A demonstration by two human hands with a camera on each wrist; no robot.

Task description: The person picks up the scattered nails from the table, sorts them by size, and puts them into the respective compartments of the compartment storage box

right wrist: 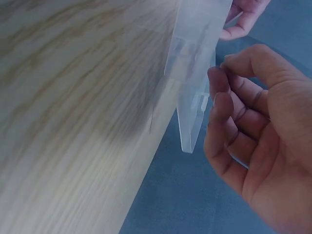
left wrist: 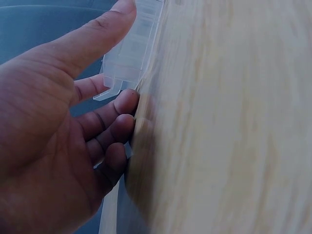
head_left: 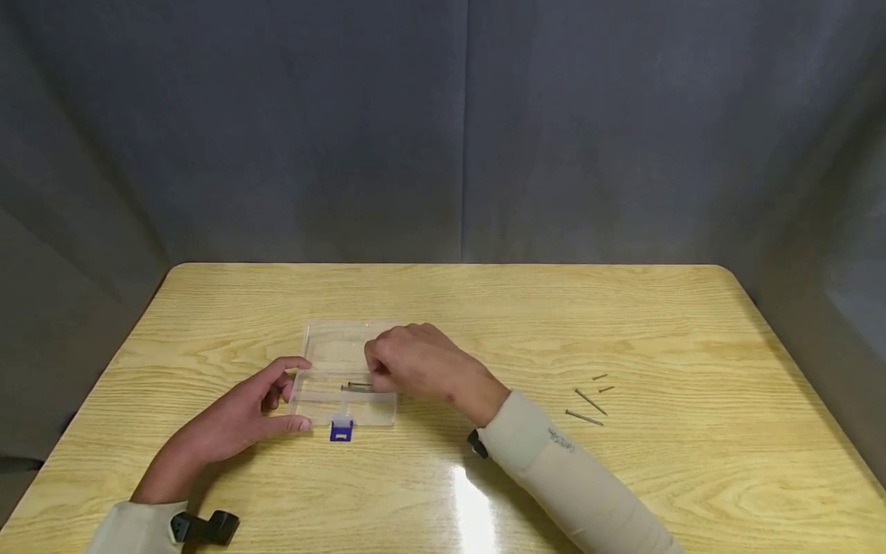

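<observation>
A clear plastic box with a blue latch lies on the table, its clear lid folded back. My left hand grips the box's left end, thumb at the front corner and index finger farther back. In the left wrist view, the other fingertips curl low beside the box. Above the box's right part is my right hand, fingers bent and thumb close to the index fingertip. I cannot tell whether it pinches anything. A few nails lie inside the box, partly hidden by this hand.
Two longer nails and two short ones lie loose on the wooden table, to the right of the box. Dark grey curtains stand behind the table and at both sides.
</observation>
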